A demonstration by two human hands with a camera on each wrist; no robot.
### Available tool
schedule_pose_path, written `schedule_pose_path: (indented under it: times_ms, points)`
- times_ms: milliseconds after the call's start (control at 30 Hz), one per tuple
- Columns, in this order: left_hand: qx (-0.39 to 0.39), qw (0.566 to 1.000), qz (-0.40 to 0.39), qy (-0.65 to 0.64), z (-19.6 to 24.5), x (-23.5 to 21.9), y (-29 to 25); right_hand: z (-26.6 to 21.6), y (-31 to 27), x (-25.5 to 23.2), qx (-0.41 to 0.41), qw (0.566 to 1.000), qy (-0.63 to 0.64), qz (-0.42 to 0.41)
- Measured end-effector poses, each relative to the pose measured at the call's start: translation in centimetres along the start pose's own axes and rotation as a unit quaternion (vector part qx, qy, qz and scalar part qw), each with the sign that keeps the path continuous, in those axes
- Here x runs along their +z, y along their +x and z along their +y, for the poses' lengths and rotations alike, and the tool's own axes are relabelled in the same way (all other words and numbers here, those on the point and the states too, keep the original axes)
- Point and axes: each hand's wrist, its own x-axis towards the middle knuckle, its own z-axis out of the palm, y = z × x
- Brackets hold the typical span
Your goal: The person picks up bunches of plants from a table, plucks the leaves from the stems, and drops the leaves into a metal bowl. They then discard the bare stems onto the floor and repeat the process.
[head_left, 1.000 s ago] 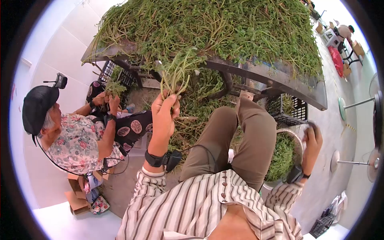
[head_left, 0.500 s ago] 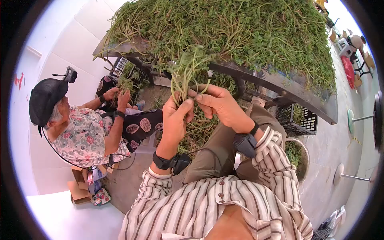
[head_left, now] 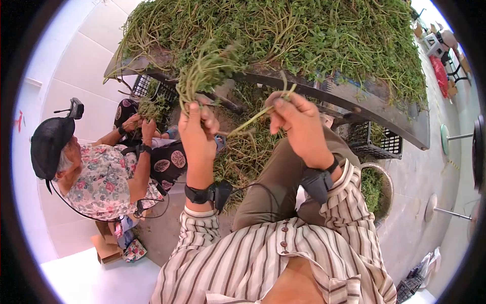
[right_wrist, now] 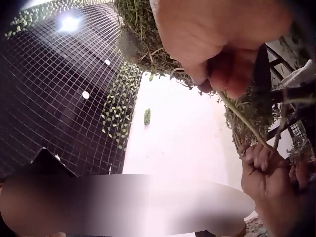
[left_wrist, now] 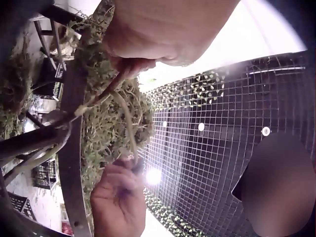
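Note:
My left hand [head_left: 198, 134] grips a bunch of leafy green stems [head_left: 200, 76] by their lower ends, tops pointing up and blurred. To its right, my right hand [head_left: 304, 129] pinches a single pale stem [head_left: 253, 120] between thumb and fingers. This stem slants down to the left, its far end near my left hand. Seen from the right wrist, the stem [right_wrist: 247, 121] runs from my right fingers towards the left hand [right_wrist: 269, 170]. The left wrist view has the right hand [left_wrist: 118, 200] below, with a curved stem [left_wrist: 127, 123] above it.
A dark-edged table [head_left: 354, 101] ahead bears a large heap of greens [head_left: 283, 35]. Black crates [head_left: 377, 141] stand beneath it, and more greens [head_left: 243, 162] litter the floor. A round tub [head_left: 389, 197] of greens sits at right. Another person [head_left: 101, 172] sits at left, handling greens.
The right hand came from beside the tub to the left hand, then drew away right with one stem. The left hand and its bunch shifted left and tilted.

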Motion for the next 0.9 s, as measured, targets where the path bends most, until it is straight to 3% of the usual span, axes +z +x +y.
schedule_pose_path:
  times_ms: [67,167,200,300,367,400,467,500,567,600,667,700,867,900]
  points:
    - [0.003,1.0,0.027,-0.006,0.5,-0.2,0.7,-0.2,0.5,-0.9,-0.018,1.0,0.007,0.012]
    - [0.071,0.994,0.087,0.007,1.4,-1.7,2.0,-1.8,0.9,-2.4,-0.106,0.985,0.055,0.124]
    - [0.076,0.993,0.087,-0.005,1.6,-2.7,2.2,-2.5,1.5,-4.2,-0.142,0.977,0.122,0.104]
    - [0.081,0.99,0.105,0.039,1.7,-2.1,1.4,-3.3,2.1,-6.3,-0.173,0.978,0.106,0.055]
    - [0.018,0.992,0.078,0.093,0.9,-1.3,0.5,-2.6,1.8,-3.6,-0.105,0.978,0.101,0.149]
    - [0.004,0.99,0.101,0.097,0.7,-0.5,0.2,-2.4,1.9,-2.6,-0.109,0.979,0.101,0.137]
    - [-0.013,0.992,0.062,0.105,0.1,0.2,-0.3,-1.4,1.8,-1.1,-0.034,0.986,0.13,0.095]
    - [-0.013,0.992,0.067,0.106,-0.2,0.3,-0.8,-0.7,1.7,-0.7,-0.029,0.987,0.13,0.093]
    - [-0.001,0.982,0.014,0.187,-0.9,0.8,-1.2,0.5,1.9,-0.6,0.004,0.992,0.128,-0.003]
    - [-0.002,0.982,0.01,0.186,-1.1,1.1,-1.4,1.0,1.9,-0.7,0.001,0.992,0.128,0.0]
    - [0.011,0.972,-0.025,0.234,-1.6,1.3,-2.0,2.0,1.9,-0.8,0.101,0.987,0.114,-0.04]
    - [0.001,0.963,-0.015,0.267,-1.6,1.6,-2.3,2.1,1.8,-0.1,0.107,0.99,0.09,-0.007]
    - [0.019,0.933,-0.046,0.357,-2.4,1.6,-3.2,2.3,1.8,1.5,0.085,0.996,-0.007,-0.025]
    - [0.042,0.915,-0.053,0.397,-2.6,1.8,-3.3,2.3,1.8,1.8,0.072,0.994,-0.073,-0.021]
